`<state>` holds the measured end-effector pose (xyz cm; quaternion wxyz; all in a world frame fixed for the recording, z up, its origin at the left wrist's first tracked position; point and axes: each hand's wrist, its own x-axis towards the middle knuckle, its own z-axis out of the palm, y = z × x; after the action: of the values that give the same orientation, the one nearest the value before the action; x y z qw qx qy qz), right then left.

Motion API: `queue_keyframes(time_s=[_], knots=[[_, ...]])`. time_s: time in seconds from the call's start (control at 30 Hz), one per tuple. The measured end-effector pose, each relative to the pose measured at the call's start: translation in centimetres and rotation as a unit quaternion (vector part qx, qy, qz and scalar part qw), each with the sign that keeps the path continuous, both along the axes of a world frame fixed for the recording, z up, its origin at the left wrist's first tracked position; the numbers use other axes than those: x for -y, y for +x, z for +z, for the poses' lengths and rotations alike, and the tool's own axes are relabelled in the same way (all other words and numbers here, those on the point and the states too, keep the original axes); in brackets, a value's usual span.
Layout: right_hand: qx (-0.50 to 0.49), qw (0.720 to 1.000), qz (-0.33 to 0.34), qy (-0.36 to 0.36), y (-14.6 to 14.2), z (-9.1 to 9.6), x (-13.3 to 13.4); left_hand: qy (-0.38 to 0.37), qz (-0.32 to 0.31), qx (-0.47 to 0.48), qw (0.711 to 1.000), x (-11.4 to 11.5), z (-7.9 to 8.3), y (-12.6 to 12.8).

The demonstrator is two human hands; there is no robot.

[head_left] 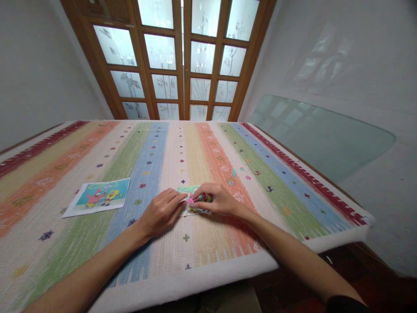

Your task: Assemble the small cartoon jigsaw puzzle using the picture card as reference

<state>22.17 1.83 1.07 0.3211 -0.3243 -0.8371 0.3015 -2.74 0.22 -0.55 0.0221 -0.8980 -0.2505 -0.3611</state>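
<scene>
A small, colourful jigsaw puzzle (pixel 185 213) lies flat on the striped cloth in front of me, partly covered by my hands. My left hand (pixel 165 211) is at its left edge, fingers bent together and fingertips pressed down on it. From the right, my right hand (pixel 216 198) reaches over the puzzle, thumb and forefinger pinched at a pink jigsaw piece (pixel 190 200). Whether that piece is seated or held just above, I cannot tell. Under my right palm, red and green parts of the puzzle show.
Several loose jigsaw pieces (pixel 233 173) lie right of the puzzle, some teal, some pink. A printed cartoon picture card (pixel 97 201) rests to the left. The striped tablecloth (pixel 172 248) covers the table, its near edge close to my body. Wooden glazed doors (pixel 182 56) stand behind.
</scene>
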Motion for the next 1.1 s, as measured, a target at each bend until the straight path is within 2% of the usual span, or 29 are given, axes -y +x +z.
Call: queue_keyframes(time_s=[0.13,0.3,0.7,1.1], knots=[[0.033,0.995,0.047,0.087,0.1,-0.6,-0.1,-0.032,-0.02,-0.002,0.999,0.4,0.4,0.3],[0.088,0.984,0.049,0.15,0.0,-1.1,-0.1,-0.052,-0.055,-0.019,0.997,0.7,0.8,0.3],[0.102,0.972,0.037,0.207,0.1,-1.3,0.1,-0.042,-0.067,-0.057,0.995,0.3,0.3,0.0],[0.138,0.958,0.067,0.244,0.1,-1.1,0.3,-0.059,-0.084,-0.089,0.991,0.2,0.2,0.0]])
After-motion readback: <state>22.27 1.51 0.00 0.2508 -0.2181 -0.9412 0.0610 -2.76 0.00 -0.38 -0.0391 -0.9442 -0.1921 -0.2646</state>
